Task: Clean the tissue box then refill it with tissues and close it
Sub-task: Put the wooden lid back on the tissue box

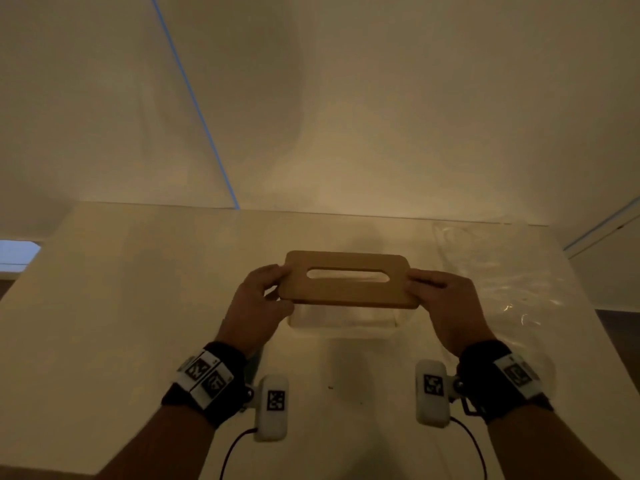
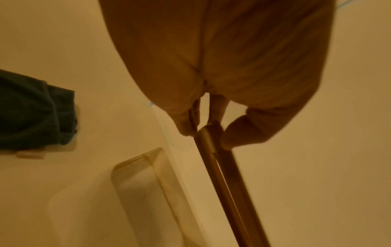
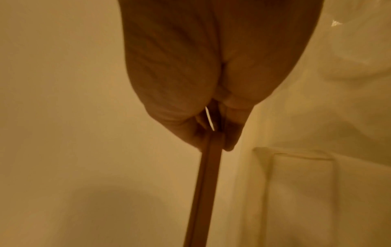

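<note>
A flat wooden lid (image 1: pixel 348 292) with a long oval slot hangs level above a clear plastic tissue box (image 1: pixel 341 318) that stands on the white table. My left hand (image 1: pixel 268 289) pinches the lid's left end and my right hand (image 1: pixel 427 284) pinches its right end. In the left wrist view the lid (image 2: pixel 224 175) shows edge-on, held between thumb and fingers (image 2: pixel 186 123), with the clear box (image 2: pixel 148 183) below it. The right wrist view also shows the lid (image 3: pixel 208 175) edge-on in the fingers (image 3: pixel 231 133), and the box (image 3: pixel 296 183) with white tissues inside.
A crumpled clear plastic wrapper (image 1: pixel 512 271) lies on the table right of the box. A dark cloth (image 2: pixel 34 110) lies on the table to the left. The white table (image 1: pixel 138 306) ends at a white wall with a blue tape line (image 1: pixel 197 109).
</note>
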### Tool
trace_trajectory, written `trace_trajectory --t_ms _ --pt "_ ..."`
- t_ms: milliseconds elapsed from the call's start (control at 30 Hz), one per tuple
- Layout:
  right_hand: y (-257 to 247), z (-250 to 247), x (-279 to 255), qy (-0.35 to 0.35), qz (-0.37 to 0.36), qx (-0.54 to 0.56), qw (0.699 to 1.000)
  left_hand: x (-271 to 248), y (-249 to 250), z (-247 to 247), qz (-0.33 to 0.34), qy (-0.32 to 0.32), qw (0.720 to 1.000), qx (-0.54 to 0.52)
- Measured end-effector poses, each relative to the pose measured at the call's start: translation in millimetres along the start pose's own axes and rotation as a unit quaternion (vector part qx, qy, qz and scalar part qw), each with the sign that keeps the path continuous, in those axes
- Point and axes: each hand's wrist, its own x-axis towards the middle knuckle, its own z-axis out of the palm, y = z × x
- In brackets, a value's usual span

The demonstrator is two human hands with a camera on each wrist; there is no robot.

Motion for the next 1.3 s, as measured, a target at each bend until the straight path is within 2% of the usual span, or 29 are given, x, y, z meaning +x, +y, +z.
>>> trace_trajectory --t_ms 67,167,367,733,1067,1300 --pt "11.4 7.0 9.1 0.001 -0.001 -0.082 0.997 8.0 -12.3 4.7 -0.022 -0.027 0.999 0.002" --pt "21.9 18.0 12.9 -0.006 -0.006 -0.211 0.977 15.3 -30.3 17.1 -0.027 -0.020 0.993 0.115" --pt "25.7 32.2 10.6 -0.045 -0.019 -0.338 0.940 12.6 -47.6 35.3 -0.019 0.000 0.980 0.197" --pt "15.4 38.4 3.5 -0.037 -0.027 -0.379 0.924 13.2 -46.3 38.1 -0.019 -0.017 0.963 0.269" --pt "19.4 37.9 0.1 -0.058 -0.050 -0.379 0.922 13.0 -47.2 37.5 -0.009 -0.021 0.963 0.267" --pt "28.1 36.8 5.5 -0.105 -0.072 -0.425 0.896 12.7 -41.4 37.4 -0.001 -0.052 0.946 0.319"
